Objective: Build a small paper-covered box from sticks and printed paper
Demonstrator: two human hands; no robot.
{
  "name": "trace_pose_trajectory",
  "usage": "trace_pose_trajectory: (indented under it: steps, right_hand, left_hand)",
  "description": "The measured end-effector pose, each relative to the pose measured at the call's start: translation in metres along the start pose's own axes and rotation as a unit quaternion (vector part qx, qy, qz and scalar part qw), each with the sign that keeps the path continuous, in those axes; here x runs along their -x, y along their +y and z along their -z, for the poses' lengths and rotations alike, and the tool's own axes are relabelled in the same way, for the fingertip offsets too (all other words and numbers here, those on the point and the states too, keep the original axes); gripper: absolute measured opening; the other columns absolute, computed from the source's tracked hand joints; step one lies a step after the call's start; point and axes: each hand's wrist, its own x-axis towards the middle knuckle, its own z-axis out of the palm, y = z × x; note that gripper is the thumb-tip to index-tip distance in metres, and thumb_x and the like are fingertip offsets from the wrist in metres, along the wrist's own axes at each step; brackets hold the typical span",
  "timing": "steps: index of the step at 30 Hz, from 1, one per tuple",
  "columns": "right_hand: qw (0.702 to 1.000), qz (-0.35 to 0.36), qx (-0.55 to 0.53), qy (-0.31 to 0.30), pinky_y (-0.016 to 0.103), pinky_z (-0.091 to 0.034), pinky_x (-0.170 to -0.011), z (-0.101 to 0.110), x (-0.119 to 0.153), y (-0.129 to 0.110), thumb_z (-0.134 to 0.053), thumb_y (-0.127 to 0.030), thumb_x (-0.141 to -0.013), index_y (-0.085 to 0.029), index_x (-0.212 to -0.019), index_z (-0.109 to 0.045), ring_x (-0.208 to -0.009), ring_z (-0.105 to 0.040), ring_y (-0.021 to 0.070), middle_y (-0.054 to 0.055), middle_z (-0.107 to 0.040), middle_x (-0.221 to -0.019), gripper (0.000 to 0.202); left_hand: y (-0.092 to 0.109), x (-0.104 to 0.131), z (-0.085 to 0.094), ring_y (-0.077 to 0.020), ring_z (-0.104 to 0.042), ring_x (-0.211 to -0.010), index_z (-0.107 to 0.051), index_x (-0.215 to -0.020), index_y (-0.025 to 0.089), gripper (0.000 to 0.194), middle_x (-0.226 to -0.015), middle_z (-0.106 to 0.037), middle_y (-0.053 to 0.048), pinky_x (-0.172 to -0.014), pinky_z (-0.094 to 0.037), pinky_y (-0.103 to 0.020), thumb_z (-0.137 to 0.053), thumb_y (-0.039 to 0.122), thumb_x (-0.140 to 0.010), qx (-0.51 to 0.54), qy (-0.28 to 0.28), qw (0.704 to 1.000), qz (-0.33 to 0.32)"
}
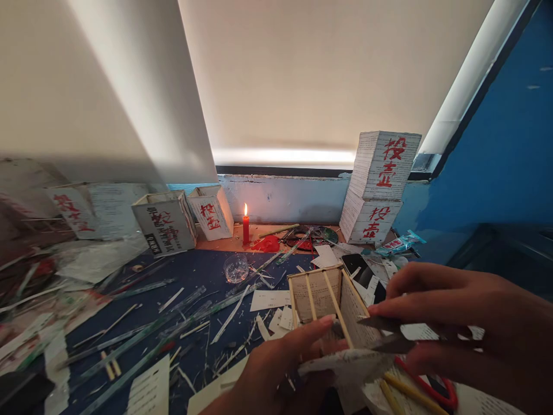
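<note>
My left hand (280, 363) grips a small box frame (317, 294) of thin wooden sticks, its walls lined with printed paper. The thumb lies along a stick at the frame's near side. A loose paper flap (349, 369) sticks out from the near end. My right hand (458, 323) holds dark metal scissors (395, 344), the blades apart and pointing left at the frame's right edge, by the flap. Part of their handle is hidden by the fingers. Below that hand show a red loop handle (449, 395) and yellowish sticks (410, 393).
A lit red candle (246, 229) stands at the back near red wax (266, 244). Paper-covered boxes with red characters stand left, including one box (211, 213), and a stacked pair (380, 167) right. Paper scraps, plastic strips and a clear round dish (235, 269) litter the dark mat (190, 259).
</note>
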Motion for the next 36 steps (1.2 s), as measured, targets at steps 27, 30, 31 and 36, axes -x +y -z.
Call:
trace_pose_trajectory:
  steps: [27, 30, 31, 36]
  right_hand:
    - [0.987, 0.037, 0.026, -0.153, 0.023, -0.053, -0.063, -0.002, -0.023, -0.016, -0.072, -0.043, -0.095, -0.041, -0.115, -0.078, -0.072, -0.063, 0.0118, 0.001, -0.063, -0.101, 0.021]
    - [0.99, 0.027, 0.023, -0.138, 0.022, -0.053, -0.065, 0.0, -0.026, -0.023, -0.073, -0.042, -0.095, -0.039, -0.109, -0.081, -0.072, -0.064, 0.0112, 0.001, -0.066, -0.105, 0.016]
    - [0.99, 0.026, 0.026, -0.137, 0.022, -0.053, -0.066, 0.001, -0.026, -0.024, -0.073, -0.041, -0.095, -0.039, -0.11, -0.081, -0.072, -0.064, 0.011, 0.001, -0.066, -0.106, 0.017]
    - [0.985, 0.018, 0.04, -0.165, 0.021, -0.051, -0.06, 0.004, -0.022, -0.026, -0.074, -0.042, -0.094, -0.043, -0.117, -0.077, -0.065, -0.062, 0.0092, -0.001, -0.065, -0.102, 0.023]
  left_hand:
    - [0.0, 0.001, -0.011, -0.0114, -0.058, -0.054, -0.038, -0.155, 0.022, 0.053, -0.076, -0.072, -0.003, -0.054, -0.049, -0.018, -0.055, 0.027, -0.105, -0.013, 0.026, 0.999, -0.013]
    - [0.0, 0.0, -0.009, -0.0118, -0.063, -0.056, -0.036, -0.157, 0.022, 0.056, -0.08, -0.076, -0.006, -0.057, -0.053, -0.018, -0.057, 0.025, -0.104, -0.004, 0.016, 1.0, -0.021]
    - [-0.001, -0.001, -0.009, -0.0121, -0.065, -0.057, -0.036, -0.157, 0.023, 0.057, -0.083, -0.078, -0.007, -0.058, -0.054, -0.018, -0.057, 0.024, -0.104, -0.002, 0.014, 1.0, -0.023]
    - [-0.002, 0.002, -0.009, -0.0133, -0.065, -0.059, -0.037, -0.156, 0.025, 0.059, -0.081, -0.076, -0.005, -0.06, -0.055, -0.02, -0.061, 0.025, -0.102, -0.027, 0.017, 0.999, -0.007]
